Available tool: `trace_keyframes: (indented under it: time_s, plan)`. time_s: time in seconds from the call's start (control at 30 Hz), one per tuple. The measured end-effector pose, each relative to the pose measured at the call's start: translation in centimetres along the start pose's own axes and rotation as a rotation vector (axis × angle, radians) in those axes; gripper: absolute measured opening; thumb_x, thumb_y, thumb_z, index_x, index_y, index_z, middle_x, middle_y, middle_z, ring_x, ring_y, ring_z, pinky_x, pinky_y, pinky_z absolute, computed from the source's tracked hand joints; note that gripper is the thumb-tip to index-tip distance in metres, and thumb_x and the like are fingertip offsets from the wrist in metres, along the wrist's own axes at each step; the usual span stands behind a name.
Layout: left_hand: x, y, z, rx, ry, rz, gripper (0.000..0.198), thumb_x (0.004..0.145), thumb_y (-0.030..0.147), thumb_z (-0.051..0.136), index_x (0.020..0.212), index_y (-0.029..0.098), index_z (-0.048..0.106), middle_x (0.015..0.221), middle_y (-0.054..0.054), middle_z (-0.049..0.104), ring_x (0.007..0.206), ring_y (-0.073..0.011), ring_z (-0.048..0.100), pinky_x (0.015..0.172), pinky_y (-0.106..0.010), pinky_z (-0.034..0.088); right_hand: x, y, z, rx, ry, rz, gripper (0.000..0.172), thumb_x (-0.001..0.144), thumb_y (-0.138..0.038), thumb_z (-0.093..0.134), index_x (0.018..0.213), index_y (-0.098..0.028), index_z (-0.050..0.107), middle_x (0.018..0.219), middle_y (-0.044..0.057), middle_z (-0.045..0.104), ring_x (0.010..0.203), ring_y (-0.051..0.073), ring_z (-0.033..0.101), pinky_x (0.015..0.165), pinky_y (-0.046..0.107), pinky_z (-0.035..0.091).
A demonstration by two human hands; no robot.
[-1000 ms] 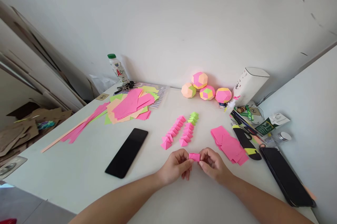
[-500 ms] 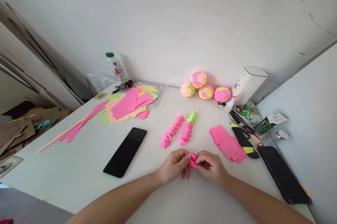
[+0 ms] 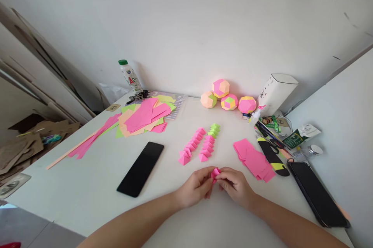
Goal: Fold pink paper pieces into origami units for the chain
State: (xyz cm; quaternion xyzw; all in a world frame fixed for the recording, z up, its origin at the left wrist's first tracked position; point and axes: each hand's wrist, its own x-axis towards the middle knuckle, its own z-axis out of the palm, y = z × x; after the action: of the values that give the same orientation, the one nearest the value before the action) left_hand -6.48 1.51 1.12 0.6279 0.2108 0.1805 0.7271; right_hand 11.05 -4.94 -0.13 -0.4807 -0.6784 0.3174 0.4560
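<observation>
Between both hands, above the table's near part, is a small folded piece of pink paper. My left hand pinches it from the left, fingers closed. My right hand grips its right side with thumb and fingertips, covering part of it. Just beyond the hands stand two rows of folded paper units: a pink row and a row of pink and green units. Flat pink paper pieces lie overlapping to the right of my right hand.
A black phone lies left, another phone far right beside scissors. Coloured sheets and paper strips spread at the left. Several paper balls rest by the wall near a white container. A bottle stands back left.
The pink piece has turned between my fingers and now shows a more open fold. Both hands have drawn closer together around it. The view has shifted slightly.
</observation>
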Motion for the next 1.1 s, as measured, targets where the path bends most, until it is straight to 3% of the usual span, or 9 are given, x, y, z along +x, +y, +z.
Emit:
trace_keyframes:
  time_s: [0.17,0.33,0.47,0.6,0.83,1.0,1.1]
  plan:
    - [-0.2,-0.4,-0.1,0.044,-0.035,0.023,0.031,0.088,0.041,0.048,0.102,0.015,0.055,0.067,0.001,0.048,0.054,-0.0092,0.045,0.05,-0.022,0.037,0.1,-0.4,0.0,0.091,-0.004,0.161,0.018,0.087,-0.031,0.054,0.074,-0.02,0.058,0.065,0.0,0.056,0.049,0.012,0.054,0.048,0.025,0.045]
    - [-0.1,-1.2,-0.1,0.048,0.0,0.028,0.038,0.088,0.037,0.049,0.121,0.018,0.045,0.064,0.004,0.045,0.051,-0.0087,0.044,0.05,-0.022,0.037,-0.2,-0.2,0.3,0.24,0.038,0.314,0.014,0.083,-0.029,0.059,0.085,-0.022,0.047,0.065,-0.003,0.055,0.053,0.012,0.054,0.051,0.023,0.047]
    - [-0.1,-1.5,0.0,0.046,0.018,0.048,0.046,0.088,0.04,0.049,0.128,0.022,0.036,0.069,0.004,0.042,0.051,-0.0078,0.044,0.05,-0.022,0.038,-0.1,-0.4,0.3,0.185,0.043,0.284,0.024,0.078,-0.022,0.063,0.096,-0.021,0.048,0.075,-0.001,0.055,0.063,0.012,0.054,0.056,0.023,0.048]
    - [-0.2,-1.7,0.1,0.117,0.007,0.125,0.049,0.089,0.04,0.047,0.132,0.023,0.031,0.068,0.005,0.039,0.052,-0.0079,0.038,0.05,-0.022,0.034,0.2,-0.5,0.2,0.089,-0.039,0.193,0.009,0.076,-0.014,0.057,0.084,-0.019,0.054,0.077,0.001,0.056,0.06,0.012,0.051,0.052,0.022,0.043]
    - [-0.2,-1.4,0.2,0.162,0.007,0.117,0.044,0.087,0.034,0.049,0.127,0.021,0.036,0.069,0.005,0.036,0.057,-0.0087,0.035,0.053,-0.022,0.03,0.1,-0.5,0.4,-0.007,-0.036,0.09,0.017,0.067,-0.007,0.052,0.078,-0.018,0.056,0.076,0.003,0.055,0.056,0.013,0.047,0.047,0.023,0.038]
    - [-0.1,-1.0,0.1,0.039,0.04,0.024,0.041,0.084,0.034,0.055,0.121,0.021,0.043,0.069,0.005,0.034,0.057,-0.0083,0.032,0.052,-0.022,0.029,0.2,-1.4,0.0,0.071,-0.042,0.128,0.008,0.069,-0.011,0.051,0.068,-0.018,0.051,0.071,0.001,0.052,0.055,0.012,0.047,0.047,0.023,0.037]
    - [-0.1,-0.7,-0.1,0.022,0.068,0.006,0.038,0.082,0.029,0.056,0.117,0.02,0.045,0.067,0.006,0.03,0.055,-0.0078,0.029,0.051,-0.021,0.027,0.0,-1.4,-0.3,0.17,-0.041,0.201,0.004,0.075,-0.015,0.05,0.076,-0.019,0.049,0.069,0.0,0.053,0.057,0.013,0.051,0.049,0.023,0.04]
